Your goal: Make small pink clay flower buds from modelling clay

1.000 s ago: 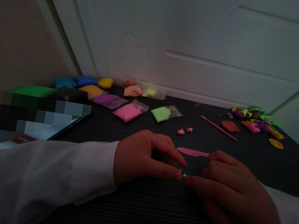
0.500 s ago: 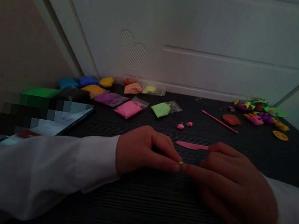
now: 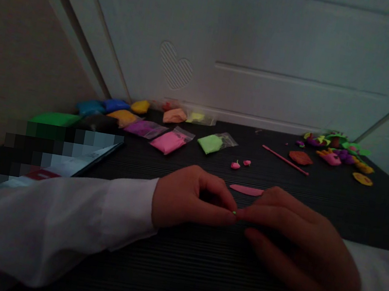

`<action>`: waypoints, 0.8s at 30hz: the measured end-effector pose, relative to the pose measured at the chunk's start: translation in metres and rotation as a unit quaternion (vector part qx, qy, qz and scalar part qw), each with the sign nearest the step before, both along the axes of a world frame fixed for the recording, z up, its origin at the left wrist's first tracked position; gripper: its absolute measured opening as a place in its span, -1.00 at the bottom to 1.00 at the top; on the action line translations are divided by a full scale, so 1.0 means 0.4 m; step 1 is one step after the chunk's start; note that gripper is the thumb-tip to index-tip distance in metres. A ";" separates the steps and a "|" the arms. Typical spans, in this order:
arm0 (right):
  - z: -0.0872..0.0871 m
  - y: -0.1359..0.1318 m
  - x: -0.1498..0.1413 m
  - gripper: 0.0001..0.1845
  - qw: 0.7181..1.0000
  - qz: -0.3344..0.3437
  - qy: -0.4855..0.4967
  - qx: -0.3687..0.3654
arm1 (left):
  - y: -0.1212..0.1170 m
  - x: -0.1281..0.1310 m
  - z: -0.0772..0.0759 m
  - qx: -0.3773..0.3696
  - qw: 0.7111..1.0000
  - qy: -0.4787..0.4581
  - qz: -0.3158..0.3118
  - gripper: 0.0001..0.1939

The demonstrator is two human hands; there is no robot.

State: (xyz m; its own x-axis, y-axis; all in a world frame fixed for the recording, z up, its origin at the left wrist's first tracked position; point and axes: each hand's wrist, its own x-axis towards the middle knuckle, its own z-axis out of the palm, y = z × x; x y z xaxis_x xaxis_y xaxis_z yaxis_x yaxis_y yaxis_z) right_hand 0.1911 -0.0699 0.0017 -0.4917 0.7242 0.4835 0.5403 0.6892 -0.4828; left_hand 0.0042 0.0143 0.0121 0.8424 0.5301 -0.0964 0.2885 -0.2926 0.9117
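My left hand (image 3: 190,194) pinches a tiny bit of green clay (image 3: 234,213) between thumb and fingertip. Against that bit rests the outstretched index fingertip of my right hand (image 3: 305,249), whose thumb is held apart below. Nothing shows in the right hand's grip. Just behind the right fingers lies a pink plastic clay knife (image 3: 246,190), its right end covered by them. Farther back are a small pink clay piece with a thin green tip (image 3: 235,165) and a smaller pink clay piece (image 3: 247,162).
Bags of coloured clay line the back left, among them a pink bag (image 3: 168,142) and a light green bag (image 3: 211,143). A pink stick (image 3: 285,160) and a red clay lump (image 3: 301,157) lie back right, near several colourful clay figures (image 3: 331,157). A partly blurred tablet-like screen (image 3: 81,162) is at left.
The right thumb has come away from the fingers and now sits lower. The left thumb and finger have closed on the green bit. The view has shifted slightly.
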 end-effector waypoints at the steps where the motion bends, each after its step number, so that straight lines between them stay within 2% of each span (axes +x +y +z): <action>1: 0.000 0.000 -0.006 -0.70 1.000 0.004 0.004 -0.002 | -0.002 0.000 0.001 -0.003 1.000 0.002 -0.004 -0.89; 6: -0.004 0.010 -0.016 -0.65 1.000 0.004 -0.004 0.019 | -0.007 0.001 0.001 -0.009 1.000 0.005 -0.023 -0.87; 15: 0.005 0.043 -0.005 -0.77 0.996 0.030 -0.041 0.078 | 0.006 0.002 -0.022 0.002 0.999 -0.015 -0.032 -0.85; 24: 0.005 0.039 0.004 -0.81 0.995 0.022 -0.018 0.091 | 0.000 0.003 -0.006 -0.033 0.999 -0.025 -0.018 -0.88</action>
State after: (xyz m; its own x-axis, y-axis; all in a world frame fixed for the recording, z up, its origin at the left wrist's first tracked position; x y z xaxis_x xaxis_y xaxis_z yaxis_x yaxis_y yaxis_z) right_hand 0.1927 -0.0542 0.0036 -0.5404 0.6026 0.5872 0.5213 0.7876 -0.3285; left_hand 0.0052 0.0142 0.0096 0.8656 0.4931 -0.0868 0.2318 -0.2409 0.9425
